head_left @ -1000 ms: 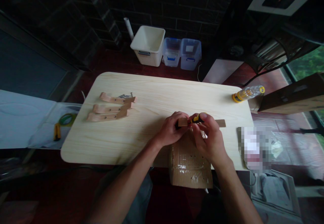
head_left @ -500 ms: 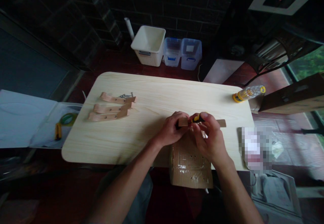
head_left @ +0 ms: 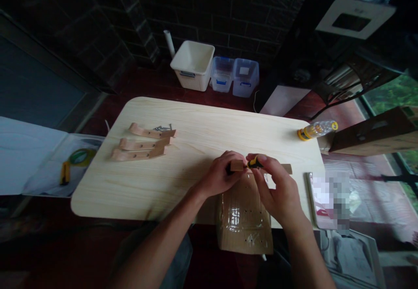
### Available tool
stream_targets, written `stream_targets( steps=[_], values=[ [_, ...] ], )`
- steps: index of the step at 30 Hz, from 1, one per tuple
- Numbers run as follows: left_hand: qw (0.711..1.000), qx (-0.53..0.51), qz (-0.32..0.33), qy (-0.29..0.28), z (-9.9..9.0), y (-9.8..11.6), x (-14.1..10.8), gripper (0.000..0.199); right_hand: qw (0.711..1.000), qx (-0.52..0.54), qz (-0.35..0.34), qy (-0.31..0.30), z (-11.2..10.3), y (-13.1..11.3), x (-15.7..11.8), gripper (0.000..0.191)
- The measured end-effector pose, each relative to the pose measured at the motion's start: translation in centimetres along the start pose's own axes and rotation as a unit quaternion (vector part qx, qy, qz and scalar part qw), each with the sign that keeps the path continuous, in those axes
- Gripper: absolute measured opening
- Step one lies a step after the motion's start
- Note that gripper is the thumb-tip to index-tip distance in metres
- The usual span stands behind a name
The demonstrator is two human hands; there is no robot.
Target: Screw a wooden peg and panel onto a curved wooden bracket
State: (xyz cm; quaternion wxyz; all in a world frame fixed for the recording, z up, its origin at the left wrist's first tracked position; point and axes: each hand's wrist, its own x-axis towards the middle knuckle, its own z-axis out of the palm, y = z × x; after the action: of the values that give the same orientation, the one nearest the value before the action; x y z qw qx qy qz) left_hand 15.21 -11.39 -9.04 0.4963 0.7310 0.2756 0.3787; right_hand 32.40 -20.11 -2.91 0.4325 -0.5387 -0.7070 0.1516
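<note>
My left hand (head_left: 222,175) is wrapped round a small wooden piece (head_left: 236,165) near the table's front edge. In my right hand (head_left: 277,182) is a yellow and black screwdriver (head_left: 254,162), lying roughly level, its tip end against or close to the right side of the wooden piece. A brown cardboard piece (head_left: 243,219) with small holes and shiny tape lies under my hands and hangs over the front edge. Beyond my right fingers, the end of another brown strip (head_left: 287,168) shows; its middle is hidden.
Several curved wooden pieces (head_left: 143,151) and screws (head_left: 162,128) lie on the table's left (head_left: 98,184). A clear bottle-shaped container with a yellow base (head_left: 307,132) stands at the back right. Bins (head_left: 192,77) stand on the floor behind. An open box (head_left: 75,162) is at left.
The whole view has shifted slightly, so the table sits lower in the picture. The screwdriver in my right hand shows a little more of its handle and tip beside the wooden piece.
</note>
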Motion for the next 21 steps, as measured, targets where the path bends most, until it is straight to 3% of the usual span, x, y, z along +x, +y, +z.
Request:
stream_targets(
  steps=[9, 14, 21],
  values=[
    [1.0, -0.004, -0.011, -0.004, -0.1, 0.3, 0.0, 0.014, 0.999, -0.025, -0.021, 0.019, -0.3, 0.0, 0.6, 0.063],
    [1.0, 0.011, -0.022, -0.008, -0.2, 0.4, 0.0, 0.017, 0.999, -0.02, -0.033, -0.002, -0.9, -1.2, 1.0, 0.07],
    [1.0, 0.007, -0.012, -0.015, -0.3, 0.4, 0.0, 0.016, 0.998, -0.041, -0.044, 0.006, -1.5, -1.0, 0.9, 0.065]
  ],
)
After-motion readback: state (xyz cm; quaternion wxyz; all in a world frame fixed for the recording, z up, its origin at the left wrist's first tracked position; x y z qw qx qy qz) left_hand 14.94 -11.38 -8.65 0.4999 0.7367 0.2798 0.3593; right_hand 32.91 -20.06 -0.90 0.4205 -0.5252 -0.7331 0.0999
